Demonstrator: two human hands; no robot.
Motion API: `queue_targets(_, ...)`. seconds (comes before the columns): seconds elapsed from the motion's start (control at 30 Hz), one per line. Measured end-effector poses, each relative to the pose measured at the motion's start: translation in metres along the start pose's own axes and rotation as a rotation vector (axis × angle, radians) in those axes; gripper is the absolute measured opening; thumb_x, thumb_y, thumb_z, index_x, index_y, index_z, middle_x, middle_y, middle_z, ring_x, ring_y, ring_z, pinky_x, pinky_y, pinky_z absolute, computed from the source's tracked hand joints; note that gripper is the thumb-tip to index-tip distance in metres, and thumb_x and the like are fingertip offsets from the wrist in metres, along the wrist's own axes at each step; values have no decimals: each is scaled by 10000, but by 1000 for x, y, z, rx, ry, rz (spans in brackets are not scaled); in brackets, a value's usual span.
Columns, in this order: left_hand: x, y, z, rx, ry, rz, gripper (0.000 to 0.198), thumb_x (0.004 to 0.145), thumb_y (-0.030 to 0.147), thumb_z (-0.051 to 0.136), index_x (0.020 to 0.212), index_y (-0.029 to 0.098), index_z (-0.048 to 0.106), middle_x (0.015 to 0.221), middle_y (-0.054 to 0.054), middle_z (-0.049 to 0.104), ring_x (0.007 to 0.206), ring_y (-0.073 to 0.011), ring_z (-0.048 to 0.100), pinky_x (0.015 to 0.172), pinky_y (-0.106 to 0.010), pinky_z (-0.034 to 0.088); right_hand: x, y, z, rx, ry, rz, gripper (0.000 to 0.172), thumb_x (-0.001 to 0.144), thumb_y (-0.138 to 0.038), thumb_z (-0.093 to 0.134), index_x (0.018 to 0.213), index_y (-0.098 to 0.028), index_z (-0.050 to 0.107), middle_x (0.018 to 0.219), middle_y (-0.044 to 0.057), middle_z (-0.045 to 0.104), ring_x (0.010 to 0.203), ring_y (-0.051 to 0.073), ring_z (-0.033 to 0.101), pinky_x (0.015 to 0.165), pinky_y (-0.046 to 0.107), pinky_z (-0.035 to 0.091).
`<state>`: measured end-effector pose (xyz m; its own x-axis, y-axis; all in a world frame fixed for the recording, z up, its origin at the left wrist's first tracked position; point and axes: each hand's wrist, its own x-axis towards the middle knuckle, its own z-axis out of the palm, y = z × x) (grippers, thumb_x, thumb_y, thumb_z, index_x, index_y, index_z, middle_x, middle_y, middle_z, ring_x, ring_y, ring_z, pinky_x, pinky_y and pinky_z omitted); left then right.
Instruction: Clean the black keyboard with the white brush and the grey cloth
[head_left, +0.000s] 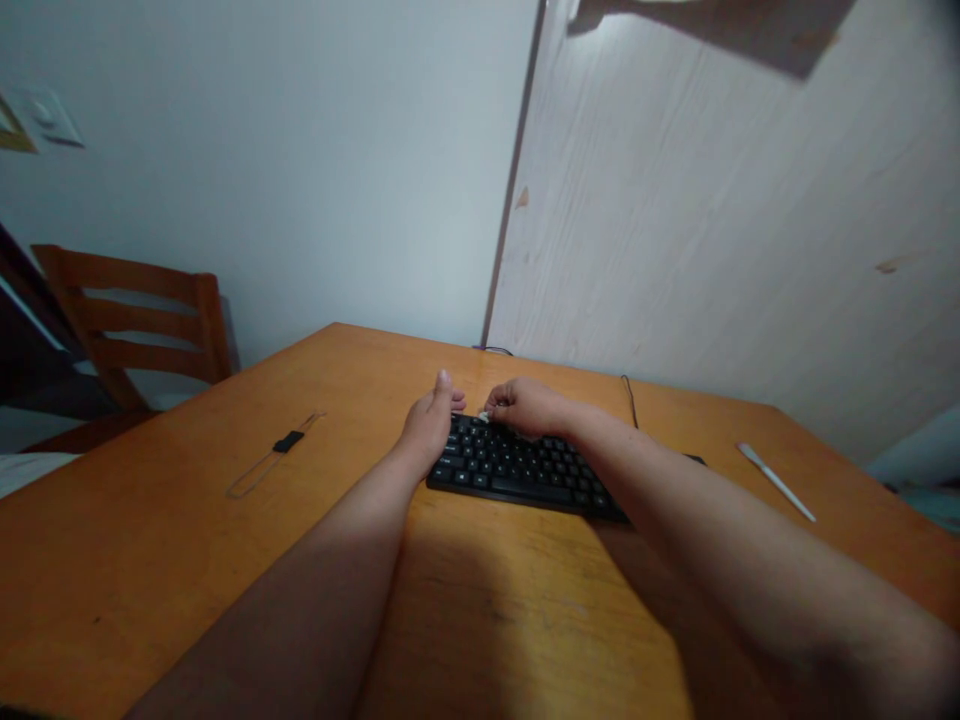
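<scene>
A black keyboard [517, 470] lies flat on the wooden table, its right part hidden under my right forearm. My left hand [429, 425] is at the keyboard's far left corner, thumb raised and fingers stretched out along the back edge. Over the top row of keys, my right hand [525, 408] has its fingers pinched on a small whitish piece [484, 415], perhaps a wipe or tissue; most of it is hidden. On the left lies a wire tool with a black middle [288, 441], like a keycap puller. A thin white brush [776, 483] rests at the right.
The wooden table [337, 380] reaches back to a pale wall [360, 170] and a light panel [675, 220]. A black cable [630, 400] runs behind the keyboard. At the left stands a wooden chair [142, 310].
</scene>
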<state>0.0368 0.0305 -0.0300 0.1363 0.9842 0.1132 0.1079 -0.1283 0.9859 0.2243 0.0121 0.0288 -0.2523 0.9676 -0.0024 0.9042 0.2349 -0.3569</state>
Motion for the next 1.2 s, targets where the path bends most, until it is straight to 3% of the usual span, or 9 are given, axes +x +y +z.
queue_targets(0.4, -1, 1, -2, 20, 3, 27, 892, 846, 872, 277, 1032, 124, 727, 1111, -206, 762, 1056, -328, 715, 948, -446, 522, -41, 37, -14, 82, -27, 105, 158, 885, -268, 632, 929, -176, 752, 727, 31, 724, 562, 126, 593, 540, 227, 425)
queue_targets(0.77, -1, 2, -1, 10, 0, -3, 879, 842, 883, 257, 973, 145, 717, 1063, -193, 774, 1002, -321, 730, 947, -458, 528, -75, 74, -25, 76, 13, 172, 163, 872, -290, 662, 926, -164, 750, 777, 43, 736, 627, 137, 615, 598, 235, 440)
queue_targets(0.97, 1, 1, -3, 10, -3, -7, 874, 832, 890, 271, 978, 153, 718, 1059, -190, 776, 1017, -329, 729, 948, -475, 530, -92, 86, -29, 49, 44, 191, 153, 878, -276, 664, 936, -169, 756, 862, 59, 757, 754, 162, 655, 659, 237, 457)
queue_targets(1.2, 0, 1, -4, 30, 0, 3, 875, 836, 887, 262, 994, 154, 714, 1115, -196, 765, 1030, -328, 726, 943, -466, 534, -107, 98, -39, -23, 75, 248, 120, 841, -245, 698, 907, -164, 758, 851, 71, 755, 748, 179, 643, 648, 259, 425)
